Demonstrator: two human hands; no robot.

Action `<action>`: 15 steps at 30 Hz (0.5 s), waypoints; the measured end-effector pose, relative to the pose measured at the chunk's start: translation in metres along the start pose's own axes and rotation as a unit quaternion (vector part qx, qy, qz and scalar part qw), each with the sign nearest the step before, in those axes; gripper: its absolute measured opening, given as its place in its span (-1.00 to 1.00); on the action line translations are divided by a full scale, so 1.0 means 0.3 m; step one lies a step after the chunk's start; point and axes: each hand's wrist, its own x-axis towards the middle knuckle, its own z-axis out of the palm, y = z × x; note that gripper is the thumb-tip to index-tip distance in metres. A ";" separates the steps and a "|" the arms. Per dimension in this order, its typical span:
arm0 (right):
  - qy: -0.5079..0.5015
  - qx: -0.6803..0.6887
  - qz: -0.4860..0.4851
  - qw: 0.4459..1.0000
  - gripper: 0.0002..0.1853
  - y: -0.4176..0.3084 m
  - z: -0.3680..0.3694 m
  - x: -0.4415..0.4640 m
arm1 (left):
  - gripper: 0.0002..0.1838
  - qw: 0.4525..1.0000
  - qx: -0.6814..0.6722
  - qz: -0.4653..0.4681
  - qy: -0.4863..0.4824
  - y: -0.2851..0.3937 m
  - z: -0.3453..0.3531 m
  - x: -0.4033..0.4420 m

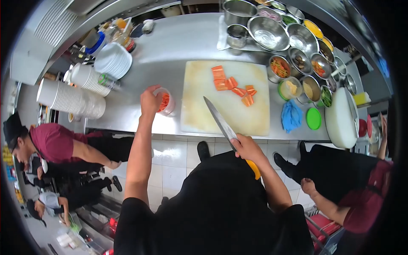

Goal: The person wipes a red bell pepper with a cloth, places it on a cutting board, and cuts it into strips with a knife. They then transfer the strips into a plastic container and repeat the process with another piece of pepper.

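My left hand (150, 101) is at the near-left rim of a clear plastic tub (169, 105), its fingers curled over the edge. Small chopped orange-red bits (163, 102) lie inside the tub, left of the white cutting board (195, 102). In my right hand (246, 148) is a large kitchen knife (219, 119) with a yellow handle, its blade pointing up and left over the board's near edge. Several flat orange-red vegetable pieces (220, 78), resembling bell pepper, are scattered on the board's upper half.
Metal bowls (268, 33) of ingredients crowd the right back. A blue cloth (292, 116), green lid (313, 118) and large white container (341, 119) stand right. Stacked white tubs (63, 97) and plates (112, 61) line the left. Co-workers are at both sides.
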 end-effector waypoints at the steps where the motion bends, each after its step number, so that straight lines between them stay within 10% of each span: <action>1: 0.036 -0.005 -0.004 0.999 -0.68 0.017 -0.006 -0.035 | -0.71 0.999 -0.039 0.016 -0.003 0.035 0.029 0.005; 6: 0.191 -0.179 -0.006 0.965 -0.73 0.120 -0.006 -0.147 | -0.74 0.975 -0.089 0.200 -0.043 0.289 0.245 0.029; 15: 0.170 -0.178 0.048 0.968 -0.76 0.175 0.018 -0.166 | -0.72 0.916 0.100 0.371 -0.116 0.349 0.613 0.090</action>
